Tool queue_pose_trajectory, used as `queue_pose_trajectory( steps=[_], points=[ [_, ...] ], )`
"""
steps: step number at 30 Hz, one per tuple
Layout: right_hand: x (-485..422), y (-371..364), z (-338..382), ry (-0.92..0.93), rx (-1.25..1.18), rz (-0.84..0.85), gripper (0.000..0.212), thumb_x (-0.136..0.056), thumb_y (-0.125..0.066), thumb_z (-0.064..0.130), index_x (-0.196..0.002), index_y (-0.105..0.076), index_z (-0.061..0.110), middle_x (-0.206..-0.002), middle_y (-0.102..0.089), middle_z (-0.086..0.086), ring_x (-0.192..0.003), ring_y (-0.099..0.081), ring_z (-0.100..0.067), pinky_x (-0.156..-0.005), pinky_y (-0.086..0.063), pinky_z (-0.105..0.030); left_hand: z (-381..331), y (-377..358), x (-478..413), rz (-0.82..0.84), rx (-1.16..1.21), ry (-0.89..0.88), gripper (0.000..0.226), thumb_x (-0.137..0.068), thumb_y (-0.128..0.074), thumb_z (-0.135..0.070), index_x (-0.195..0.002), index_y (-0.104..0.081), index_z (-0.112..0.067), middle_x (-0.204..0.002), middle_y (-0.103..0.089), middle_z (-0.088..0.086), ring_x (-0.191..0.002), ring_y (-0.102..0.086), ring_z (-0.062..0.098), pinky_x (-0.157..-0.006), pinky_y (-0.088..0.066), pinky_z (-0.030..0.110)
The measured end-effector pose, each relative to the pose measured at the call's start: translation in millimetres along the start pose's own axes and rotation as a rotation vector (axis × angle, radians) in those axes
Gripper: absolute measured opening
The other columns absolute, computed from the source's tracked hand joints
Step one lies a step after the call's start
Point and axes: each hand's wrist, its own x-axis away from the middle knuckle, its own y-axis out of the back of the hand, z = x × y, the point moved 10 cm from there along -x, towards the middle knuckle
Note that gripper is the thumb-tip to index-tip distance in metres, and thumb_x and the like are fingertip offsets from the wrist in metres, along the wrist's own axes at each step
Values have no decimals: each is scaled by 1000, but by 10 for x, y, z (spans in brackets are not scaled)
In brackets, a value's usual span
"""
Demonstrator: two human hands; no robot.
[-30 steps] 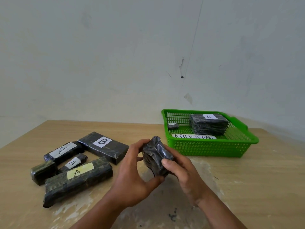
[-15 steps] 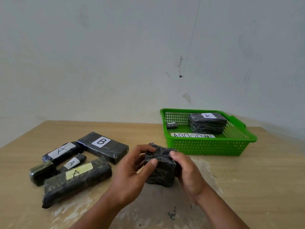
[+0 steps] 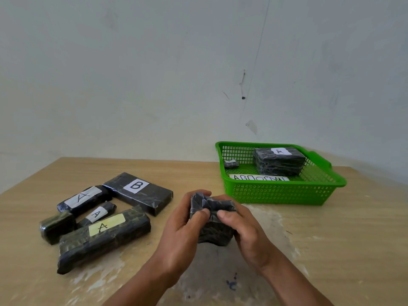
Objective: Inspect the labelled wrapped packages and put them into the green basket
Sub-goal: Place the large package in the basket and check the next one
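Left hand and right hand are both gripping one dark wrapped package above the table, label not showing; inspection looks under way. The green basket is holding two packages. Five more packages are lying at left, not yet binned.

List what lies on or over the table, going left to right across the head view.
From the left: small unlabelled package → package labelled B → left hand → held package → right hand → green basket. The A-labelled packages overlap the first two, so they are left out.
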Motion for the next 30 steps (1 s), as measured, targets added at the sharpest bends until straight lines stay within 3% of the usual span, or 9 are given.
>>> queue_pose_trajectory(
  steps=[4, 7, 12, 16, 18, 22, 26, 30],
  points=[
    [-10, 26, -2, 2, 82, -28, 30, -89, -52, 18, -111, -69, 5, -110, -66, -34, -101, -69, -30, -85, -56, -37, 28, 1, -4, 12, 63, 27, 35, -86, -56, -23, -117, -65, -9, -114, -70, 23, -100, -68, 25, -88, -53, 41],
    [-16, 23, -23, -11, 59, -18, 35, -82, -59, 27, -108, -69, 6, -100, -69, -24, -99, -68, -29, -85, -53, -39, 33, -2, -4, 13, 103, 43, 35, -89, -54, -26, -117, -65, -7, -116, -70, 25, -104, -69, 30, -92, -53, 48],
    [-8, -10, -26, -9, 37, -10, 33, -86, -64, 31, -109, -70, 7, -100, -70, -15, -98, -68, -29, -85, -54, -38, 12, 31, -11, -21, 28, 5, 25, -97, -49, -8, -113, -68, -4, -108, -73, 20, -105, -69, 40, -90, -59, 45],
    [-28, 16, -2, 3, 120, -50, 20, -92, -58, 22, -104, -72, 15, -100, -72, -15, -97, -70, -28, -82, -56, -31, -16, 17, -3, -30, -2, 3, 34, -86, -50, -18, -112, -69, -7, -106, -75, 15, -106, -69, 38, -92, -58, 50],
    [-30, 21, -9, 3, 115, -45, 22, -93, -56, 19, -107, -72, 13, -106, -72, -24, -101, -71, -37, -83, -57, -31, -22, 23, 1, -33, -18, -4, 33, -86, -51, -19, -112, -70, -9, -106, -75, 13, -106, -70, 36, -94, -58, 52],
    [-30, 56, 9, 10, 76, -57, 29, -92, -55, 18, -113, -70, 5, -111, -71, -30, -109, -68, -47, -88, -59, -39, -25, 42, 0, -17, -3, -21, 33, -89, -62, -24, -118, -69, -11, -111, -74, 16, -111, -68, 38, -96, -57, 51],
    [-41, 124, 23, 22, 102, -75, 29, -90, -57, 20, -111, -71, 5, -109, -71, -28, -108, -67, -48, -93, -56, -55, -16, 9, -2, 55, -44, -27, 53, -78, -77, -32, -126, -64, -14, -116, -71, 17, -114, -67, 39, -94, -58, 59],
    [10, 161, 178, 138, 233, -122, 39, -88, -68, 30, -122, -63, 11, -113, -71, -10, -108, -71, -26, -90, -59, -36, 6, 81, -30, 10, -86, -11, 49, -81, -84, -34, -125, -67, -25, -116, -75, 6, -118, -67, 27, -93, -60, 55]
  ],
)
